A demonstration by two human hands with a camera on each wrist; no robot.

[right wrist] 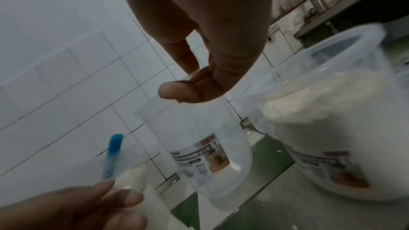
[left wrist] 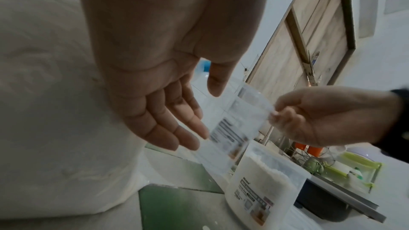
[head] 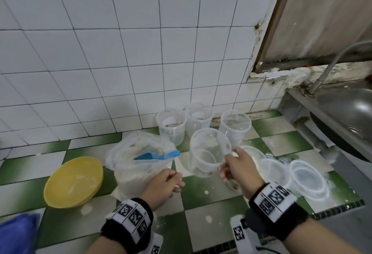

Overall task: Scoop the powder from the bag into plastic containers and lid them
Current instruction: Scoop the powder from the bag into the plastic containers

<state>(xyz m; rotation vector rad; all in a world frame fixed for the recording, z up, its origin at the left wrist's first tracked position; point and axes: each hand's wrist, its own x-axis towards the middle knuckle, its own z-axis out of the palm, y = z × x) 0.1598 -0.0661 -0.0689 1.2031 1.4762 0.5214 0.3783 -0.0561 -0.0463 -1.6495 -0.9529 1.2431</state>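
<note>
A person's right hand (head: pixel 237 165) pinches the rim of an empty clear container (head: pixel 207 153), lifted just beside the open powder bag (head: pixel 138 165). The left hand (head: pixel 163 185), fingers relaxed, holds nothing. Best steadied low beside the bag before scooping.

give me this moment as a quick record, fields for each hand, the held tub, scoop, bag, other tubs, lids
right hand: pinches the rim of an empty clear container, held tilted above the counter
left hand: open beside the powder bag, holding nothing
scoop: blue, resting in the bag's mouth
other containers: three empty tubs near the tiled wall; one filled tub on the counter
lids: loose on the counter at right
bowl: yellow, left of the bag
</note>
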